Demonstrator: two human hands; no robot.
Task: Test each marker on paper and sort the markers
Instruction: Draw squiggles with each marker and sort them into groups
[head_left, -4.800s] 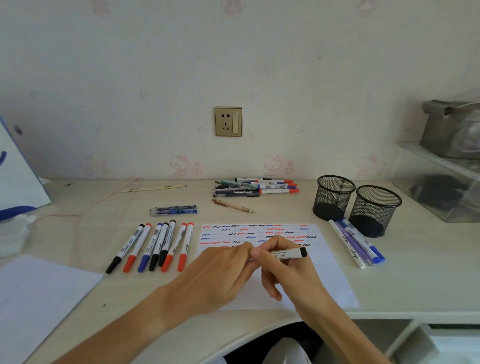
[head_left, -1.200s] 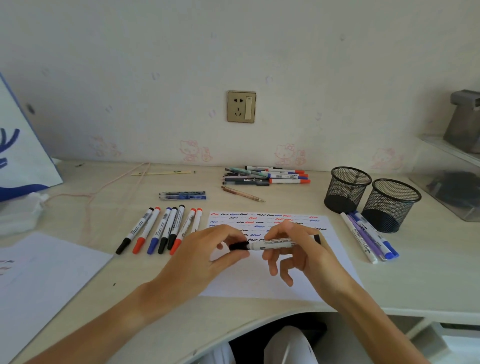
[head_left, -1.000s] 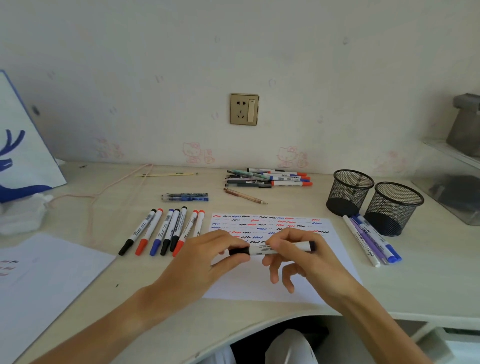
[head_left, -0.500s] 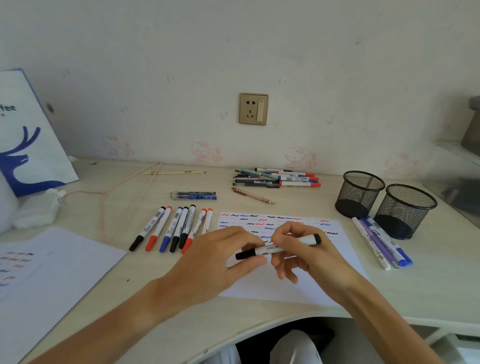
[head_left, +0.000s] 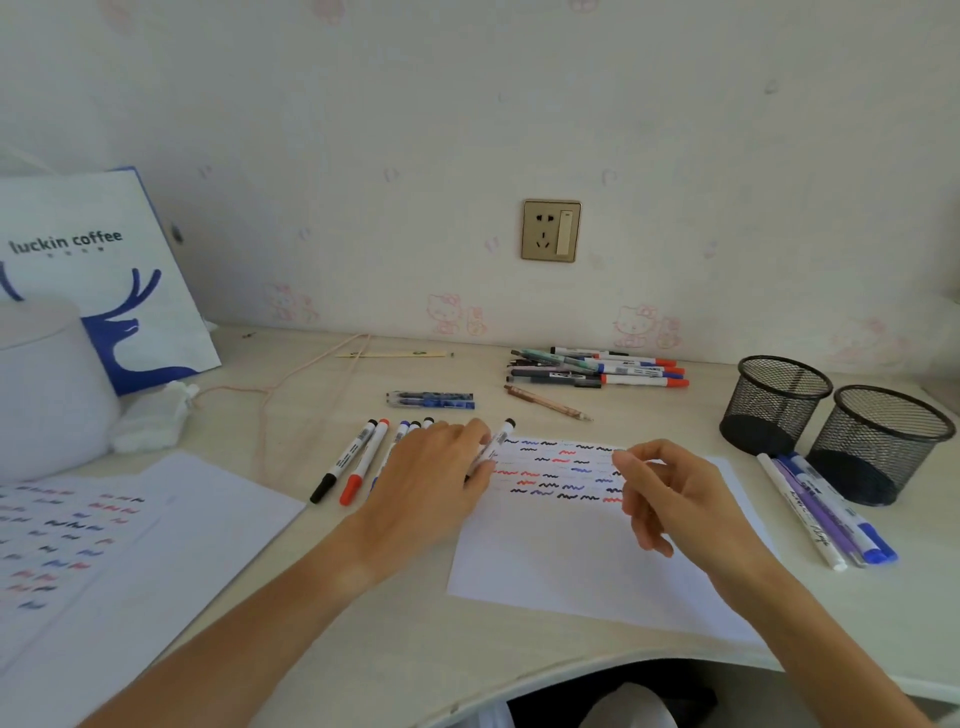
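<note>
The left hand (head_left: 431, 478) pinches a light, rigid, slick black-capped marker (head_left: 494, 446) mid-barrel, its best hold, beside the sorted row (head_left: 358, 460), while the right hand (head_left: 670, 493) hangs loosely curled, empty, over the test paper (head_left: 597, 561).

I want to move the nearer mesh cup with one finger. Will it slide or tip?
The nearer mesh cup looks light, being open wire mesh, so it probably slides easily. It seems empty and upright, so a push at the rim may tip it. It stands close beside the other cup.
</note>
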